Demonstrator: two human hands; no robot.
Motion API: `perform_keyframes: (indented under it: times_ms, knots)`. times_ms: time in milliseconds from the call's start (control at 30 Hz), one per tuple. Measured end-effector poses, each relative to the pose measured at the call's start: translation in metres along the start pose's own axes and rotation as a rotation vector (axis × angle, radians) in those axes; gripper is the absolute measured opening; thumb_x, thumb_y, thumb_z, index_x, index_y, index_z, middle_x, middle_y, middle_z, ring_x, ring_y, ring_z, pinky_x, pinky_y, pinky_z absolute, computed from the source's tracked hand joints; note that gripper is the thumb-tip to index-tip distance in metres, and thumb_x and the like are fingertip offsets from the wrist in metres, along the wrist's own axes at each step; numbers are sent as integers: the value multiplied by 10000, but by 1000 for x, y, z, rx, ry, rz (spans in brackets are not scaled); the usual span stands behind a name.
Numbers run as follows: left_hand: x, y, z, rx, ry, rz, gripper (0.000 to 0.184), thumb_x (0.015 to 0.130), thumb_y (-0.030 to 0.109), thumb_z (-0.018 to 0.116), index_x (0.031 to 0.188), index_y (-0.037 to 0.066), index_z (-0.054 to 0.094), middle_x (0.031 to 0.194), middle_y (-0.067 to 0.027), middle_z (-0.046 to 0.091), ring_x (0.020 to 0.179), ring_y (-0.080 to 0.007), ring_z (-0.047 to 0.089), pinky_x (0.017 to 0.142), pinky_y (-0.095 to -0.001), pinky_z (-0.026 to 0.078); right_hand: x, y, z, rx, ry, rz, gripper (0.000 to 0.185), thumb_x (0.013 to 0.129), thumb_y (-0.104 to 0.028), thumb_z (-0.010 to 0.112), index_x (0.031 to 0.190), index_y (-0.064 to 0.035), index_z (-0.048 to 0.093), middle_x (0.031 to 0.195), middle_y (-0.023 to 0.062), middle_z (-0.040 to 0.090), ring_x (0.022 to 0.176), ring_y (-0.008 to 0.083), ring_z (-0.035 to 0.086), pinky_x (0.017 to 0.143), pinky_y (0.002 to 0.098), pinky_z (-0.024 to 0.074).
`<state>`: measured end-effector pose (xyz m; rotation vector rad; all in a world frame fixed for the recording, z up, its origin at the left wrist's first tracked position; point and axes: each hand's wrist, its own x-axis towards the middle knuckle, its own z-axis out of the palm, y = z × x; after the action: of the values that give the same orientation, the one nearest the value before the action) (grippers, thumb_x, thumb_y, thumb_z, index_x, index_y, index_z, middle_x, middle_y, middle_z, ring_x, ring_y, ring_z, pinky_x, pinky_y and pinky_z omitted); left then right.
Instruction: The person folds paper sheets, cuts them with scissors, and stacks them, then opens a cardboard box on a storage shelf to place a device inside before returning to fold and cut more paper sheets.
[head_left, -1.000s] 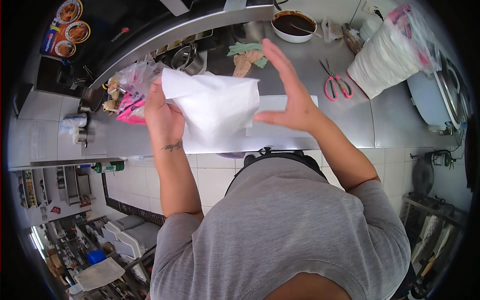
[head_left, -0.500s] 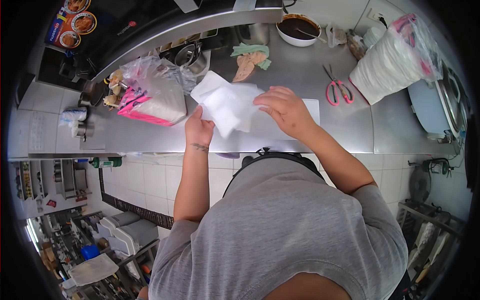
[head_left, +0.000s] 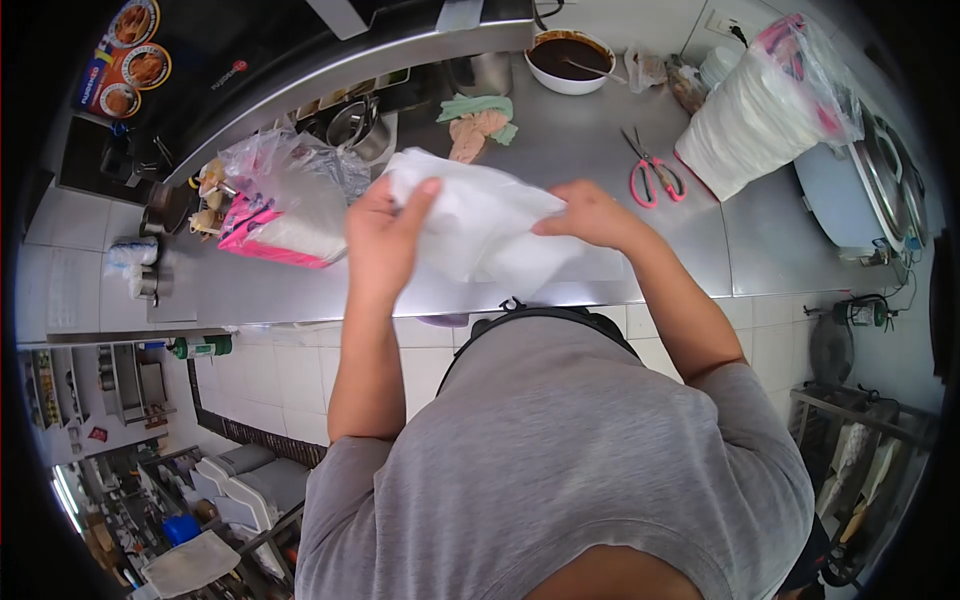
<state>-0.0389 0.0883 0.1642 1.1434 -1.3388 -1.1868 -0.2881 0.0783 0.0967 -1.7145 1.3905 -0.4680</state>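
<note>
A white paper sheet (head_left: pixel 470 218), blurred by motion, is stretched between my two hands above the steel counter. At its left edge, my left hand (head_left: pixel 385 235) grips it with the thumb on top. The upper right corner is pinched in my right hand (head_left: pixel 590 213). Beneath the paper lies a flat white item, mostly covered. Left of my left hand sits a pink and clear plastic pack of white sheets (head_left: pixel 300 215).
Pink-handled scissors (head_left: pixel 655 183), a bowl of dark sauce (head_left: pixel 570 62), green and peach cloths (head_left: pixel 478 124) and a tall bagged white stack (head_left: pixel 750 120) stand on the counter (head_left: pixel 590 125). Metal pots (head_left: pixel 358 128) are at the back left.
My right hand, spread open a second ago, has closed on the paper's right side. My left hand has turned and shifted with the paper. The camera view has moved slightly.
</note>
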Motion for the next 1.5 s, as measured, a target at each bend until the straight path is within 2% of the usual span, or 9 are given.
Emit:
perform_keyframes:
  times_ms: [200,367,500,700,800,1000,1100,1300,1500]
  knots:
    - [17,-94,-13,-69,-6,-386,206,838,130,696,977,-12,644,878,-54,674,701,-105,612,642,-241,494,-36,97,-1,764,207,253,356,711,-135,746,1010,17,627,833,48,646,753,158,588,716,289,477]
    - [26,-261,8,157,-175,-407,241,797,198,720,899,-10,655,792,-73,670,659,-122,598,621,-281,478,-35,178,31,411,438,395,312,720,-100,719,999,1,622,773,42,619,688,146,589,611,296,478]
    - [30,-253,12,366,-143,-394,301,772,280,729,831,-5,656,706,-86,644,607,-142,579,580,-307,455,-34,182,39,426,571,407,266,748,-83,701,989,-11,615,752,32,613,616,120,579,549,262,466]
    - [30,-242,12,198,-116,-503,245,836,222,683,884,-12,632,701,-52,634,543,-123,556,487,-273,431,-23,184,44,75,737,315,329,712,-145,734,996,-22,621,795,93,645,698,221,622,652,339,492]
    - [29,-242,9,91,-109,-517,243,852,194,672,956,-17,613,699,-42,627,535,-114,555,463,-260,422,-11,184,44,164,763,300,325,713,-159,735,988,-34,616,797,96,648,718,245,629,655,357,489]
    - [29,-257,9,220,-4,-367,295,846,218,674,981,-34,601,747,-83,643,641,-173,612,571,-309,476,-4,178,53,37,767,338,293,728,-148,709,980,-40,606,802,112,653,751,282,638,667,378,489]
    - [31,-265,10,565,46,-170,316,836,238,670,981,-34,602,790,-141,659,715,-258,637,659,-362,489,-5,177,52,-6,757,320,299,731,-153,706,987,-39,601,813,120,655,756,292,639,671,382,490]
    - [28,-247,13,678,65,-162,285,833,244,657,955,-10,612,821,-191,660,754,-350,635,689,-407,487,-5,175,55,14,792,289,305,732,-161,706,992,-43,600,798,128,655,749,310,638,674,388,492]
    - [23,-222,27,958,8,-44,341,800,233,691,1042,25,573,888,-165,649,821,-361,620,722,-418,491,-6,162,65,-245,844,197,435,762,-198,694,1153,-71,553,1100,153,602,968,299,596,813,417,463]
